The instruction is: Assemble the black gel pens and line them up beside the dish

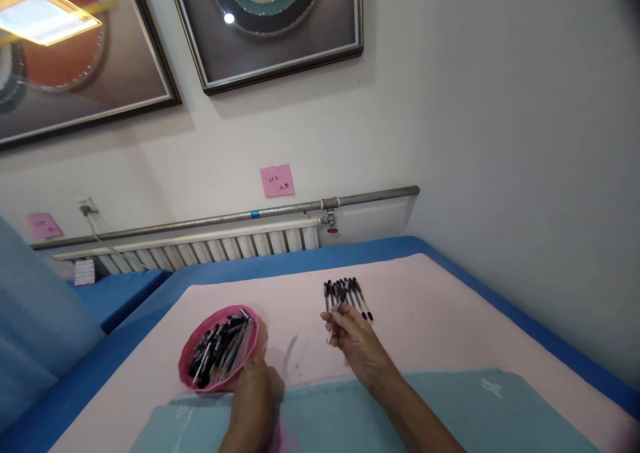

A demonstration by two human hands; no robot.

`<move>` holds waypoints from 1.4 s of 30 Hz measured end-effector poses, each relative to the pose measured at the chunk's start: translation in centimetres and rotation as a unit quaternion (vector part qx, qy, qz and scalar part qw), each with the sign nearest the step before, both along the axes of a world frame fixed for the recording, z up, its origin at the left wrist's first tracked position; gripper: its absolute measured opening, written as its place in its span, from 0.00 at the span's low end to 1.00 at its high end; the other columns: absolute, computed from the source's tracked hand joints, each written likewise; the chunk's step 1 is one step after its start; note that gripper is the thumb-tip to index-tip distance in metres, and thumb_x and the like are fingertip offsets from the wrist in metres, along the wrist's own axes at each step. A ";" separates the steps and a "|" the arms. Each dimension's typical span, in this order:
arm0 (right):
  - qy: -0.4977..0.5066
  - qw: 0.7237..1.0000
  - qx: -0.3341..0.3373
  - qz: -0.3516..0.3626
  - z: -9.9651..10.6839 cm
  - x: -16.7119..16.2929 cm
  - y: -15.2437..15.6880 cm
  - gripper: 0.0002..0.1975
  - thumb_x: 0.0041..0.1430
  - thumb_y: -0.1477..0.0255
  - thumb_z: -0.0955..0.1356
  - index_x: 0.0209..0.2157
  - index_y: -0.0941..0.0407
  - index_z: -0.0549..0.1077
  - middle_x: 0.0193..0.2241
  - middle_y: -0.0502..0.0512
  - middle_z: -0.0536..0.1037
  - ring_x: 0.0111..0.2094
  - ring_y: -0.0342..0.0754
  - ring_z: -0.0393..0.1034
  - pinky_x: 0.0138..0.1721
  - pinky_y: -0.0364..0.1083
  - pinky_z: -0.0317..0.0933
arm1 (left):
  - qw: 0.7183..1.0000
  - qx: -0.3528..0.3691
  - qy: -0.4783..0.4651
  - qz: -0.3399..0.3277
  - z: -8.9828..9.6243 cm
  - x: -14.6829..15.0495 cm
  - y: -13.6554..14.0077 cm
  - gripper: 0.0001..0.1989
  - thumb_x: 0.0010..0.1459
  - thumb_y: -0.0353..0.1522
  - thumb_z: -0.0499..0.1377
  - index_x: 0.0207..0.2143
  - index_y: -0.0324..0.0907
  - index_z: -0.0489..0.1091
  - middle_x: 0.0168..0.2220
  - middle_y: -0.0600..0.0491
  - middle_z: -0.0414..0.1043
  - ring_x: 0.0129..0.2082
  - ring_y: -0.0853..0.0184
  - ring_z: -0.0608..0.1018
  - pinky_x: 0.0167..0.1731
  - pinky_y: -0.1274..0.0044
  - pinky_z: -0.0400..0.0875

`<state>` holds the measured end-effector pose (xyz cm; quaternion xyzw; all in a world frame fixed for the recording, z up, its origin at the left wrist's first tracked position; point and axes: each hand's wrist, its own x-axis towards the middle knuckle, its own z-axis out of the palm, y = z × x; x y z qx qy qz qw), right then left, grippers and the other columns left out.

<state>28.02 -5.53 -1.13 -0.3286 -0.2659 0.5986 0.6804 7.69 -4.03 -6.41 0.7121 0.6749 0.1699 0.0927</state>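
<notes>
My right hand [355,339] pinches a slim pen [331,333] between thumb and fingers, at the near end of a row of pens. That row of black-capped pens [345,289] lies side by side on the pink cloth, partly covered by my hand. A pink scalloped basket [186,366] on the left holds a heap of black and clear pens [220,349]. Against the basket's near right side is my left hand [254,386], its back towards me. Its fingers are mostly hidden, so whether it grips the rim does not show.
A pale pink cloth [400,339] covers the blue bed-like surface [400,245], with a teal cloth [450,399] along the near edge. Behind stand a white radiator [240,245] and a metal pipe [215,222]. The wall [500,173] closes off the right side; a blue curtain [35,333] hangs left.
</notes>
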 end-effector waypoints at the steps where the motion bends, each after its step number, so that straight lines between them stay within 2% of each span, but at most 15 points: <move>1: 0.013 1.000 -0.007 0.001 -0.5 0.1 0.0 0.12 0.42 0.68 0.74 0.26 0.55 0.68 0.25 0.51 0.76 0.24 0.41 0.64 0.23 0.40 0.54 | 1.000 0.000 -0.025 0.003 0.4 0.3 0.2 0.11 0.50 0.24 0.49 0.34 0.32 0.69 0.32 0.37 0.72 0.31 0.56 0.75 0.31 0.70 0.64; 3: 0.035 0.999 -0.013 0.000 -1.1 0.3 -0.1 0.13 0.42 0.68 0.74 0.27 0.55 0.68 0.25 0.50 0.76 0.25 0.41 0.65 0.23 0.40 0.55 | 0.988 -0.013 -0.152 -0.020 1.7 1.3 0.6 0.08 0.51 0.28 0.52 0.34 0.37 0.67 0.26 0.46 0.71 0.25 0.62 0.73 0.27 0.74 0.63; 4: 0.044 0.999 -0.012 -0.002 -1.2 0.4 -0.1 0.13 0.42 0.68 0.74 0.27 0.55 0.68 0.26 0.50 0.76 0.26 0.41 0.66 0.24 0.40 0.56 | 0.971 -0.042 -0.234 -0.041 2.5 2.2 0.9 0.07 0.52 0.30 0.51 0.32 0.38 0.66 0.23 0.50 0.70 0.22 0.65 0.72 0.23 0.76 0.61; 8: 0.066 0.998 0.003 -0.017 -1.0 1.0 0.2 0.13 0.41 0.67 0.75 0.28 0.55 0.69 0.27 0.50 0.76 0.27 0.42 0.67 0.27 0.41 0.59 | 0.835 -0.225 -0.481 -0.146 5.0 6.1 1.6 0.11 0.47 0.36 0.59 0.31 0.38 0.65 0.22 0.55 0.69 0.14 0.76 0.62 0.16 0.81 0.53; 10: 0.067 0.997 0.010 -0.027 -0.9 1.3 0.4 0.13 0.41 0.67 0.75 0.28 0.55 0.70 0.27 0.50 0.76 0.26 0.42 0.67 0.28 0.42 0.60 | 0.779 -0.265 -0.539 -0.181 5.5 7.6 1.8 0.14 0.44 0.36 0.63 0.31 0.37 0.67 0.24 0.54 0.70 0.14 0.79 0.61 0.16 0.82 0.51; 12: 0.066 0.997 0.014 -0.038 -0.9 1.6 0.5 0.12 0.42 0.68 0.74 0.28 0.55 0.70 0.27 0.49 0.76 0.27 0.42 0.67 0.28 0.42 0.60 | 0.744 -0.281 -0.573 -0.198 5.3 8.3 2.0 0.15 0.43 0.35 0.64 0.32 0.36 0.68 0.25 0.54 0.71 0.14 0.81 0.61 0.16 0.83 0.49; 17: 0.061 0.997 0.006 -0.044 -1.1 1.7 0.6 0.12 0.42 0.69 0.74 0.29 0.55 0.71 0.28 0.50 0.76 0.28 0.43 0.67 0.29 0.42 0.61 | 0.703 -0.282 -0.630 -0.172 3.8 8.5 2.5 0.16 0.42 0.36 0.66 0.30 0.38 0.64 0.19 0.57 0.70 0.11 0.82 0.57 0.12 0.84 0.40; 24: 0.042 0.998 0.006 -0.037 -1.2 0.9 0.5 0.11 0.43 0.67 0.74 0.29 0.54 0.71 0.30 0.51 0.76 0.30 0.45 0.69 0.32 0.45 0.62 | 0.694 -0.253 -0.654 -0.164 3.3 7.8 2.3 0.15 0.45 0.37 0.64 0.26 0.39 0.60 0.19 0.57 0.71 0.09 0.83 0.56 0.10 0.85 0.40; 29: -0.011 1.000 0.008 -0.024 -1.0 0.7 0.3 0.12 0.43 0.67 0.74 0.30 0.56 0.72 0.31 0.53 0.77 0.30 0.46 0.70 0.33 0.47 0.63 | 0.683 -0.266 -0.665 -0.145 3.1 7.1 2.3 0.16 0.45 0.38 0.64 0.24 0.38 0.60 0.17 0.57 0.69 0.08 0.83 0.56 0.09 0.85 0.39; 33: -0.052 0.998 -0.006 -0.030 -1.1 0.1 0.2 0.13 0.42 0.67 0.75 0.29 0.57 0.72 0.26 0.52 0.77 0.26 0.45 0.69 0.30 0.45 0.62 | 0.672 -0.268 -0.681 -0.117 2.9 6.5 2.6 0.16 0.44 0.39 0.64 0.24 0.39 0.60 0.19 0.57 0.70 0.09 0.82 0.58 0.09 0.85 0.39; 34: -0.057 0.998 -0.011 -0.034 -1.3 -0.1 0.3 0.13 0.41 0.66 0.75 0.28 0.57 0.72 0.24 0.51 0.76 0.24 0.44 0.69 0.28 0.45 0.62 | 0.681 -0.261 -0.674 -0.116 2.8 6.4 2.7 0.16 0.44 0.39 0.64 0.24 0.39 0.60 0.18 0.57 0.69 0.09 0.82 0.57 0.09 0.84 0.39; 36: -0.060 0.997 -0.024 -0.044 -1.6 -0.4 0.4 0.13 0.42 0.65 0.74 0.27 0.57 0.71 0.20 0.49 0.75 0.21 0.43 0.67 0.25 0.44 0.61 | 0.722 -0.228 -0.643 -0.119 2.9 6.4 2.6 0.16 0.44 0.39 0.63 0.23 0.40 0.60 0.16 0.58 0.68 0.09 0.81 0.56 0.10 0.84 0.41; 39: -0.050 0.996 -0.049 -0.062 -1.9 -0.7 0.5 0.14 0.43 0.64 0.74 0.24 0.56 0.68 0.17 0.48 0.72 0.19 0.42 0.65 0.20 0.42 0.59 | 0.792 -0.122 -0.582 -0.139 3.1 6.7 2.2 0.14 0.43 0.37 0.64 0.25 0.39 0.63 0.20 0.57 0.69 0.15 0.79 0.63 0.15 0.85 0.54; 40: -0.046 0.995 -0.055 -0.067 -1.9 -0.7 0.5 0.14 0.43 0.64 0.73 0.23 0.56 0.67 0.18 0.48 0.72 0.19 0.42 0.65 0.19 0.42 0.58 | 0.800 -0.104 -0.572 -0.145 3.2 6.8 2.0 0.14 0.42 0.37 0.65 0.27 0.39 0.65 0.21 0.57 0.69 0.18 0.78 0.65 0.17 0.85 0.56; 42: -0.039 0.994 -0.059 -0.080 -1.9 -0.6 0.5 0.14 0.43 0.63 0.73 0.23 0.56 0.66 0.19 0.49 0.72 0.21 0.43 0.66 0.19 0.42 0.58 | 0.795 -0.128 -0.576 -0.141 3.3 7.0 1.8 0.18 0.42 0.39 0.65 0.33 0.40 0.66 0.22 0.59 0.67 0.17 0.78 0.64 0.16 0.84 0.55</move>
